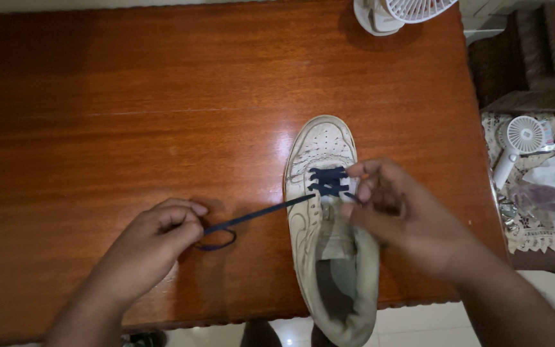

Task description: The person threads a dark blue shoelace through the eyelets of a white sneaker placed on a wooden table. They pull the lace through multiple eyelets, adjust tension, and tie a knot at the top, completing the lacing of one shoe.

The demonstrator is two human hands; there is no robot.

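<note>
Centrally, a worn white high-top sneaker (324, 212) is lying on a polished reddish-brown wooden table (162, 96), its toe pointing away from the person and its collar overhanging the near edge. Its leather is looking creased and scuffed, the toe box is showing small perforations, and the grey tongue is standing open. A dark navy lace (271, 212) is crossing only the lowest eyelets in two or three bars, then running out leftward over the tabletop. The left hand (155, 234) is pinching this free end between narrowly closed fingertips, with a small loop of lace lying just beside it. The right hand (396, 215) is resting over the eyelet area, fingers curled narrowly at the lacing; whether it is gripping a lace end cannot be told. A white fan (396, 11) is standing at the far edge of the table.
</note>
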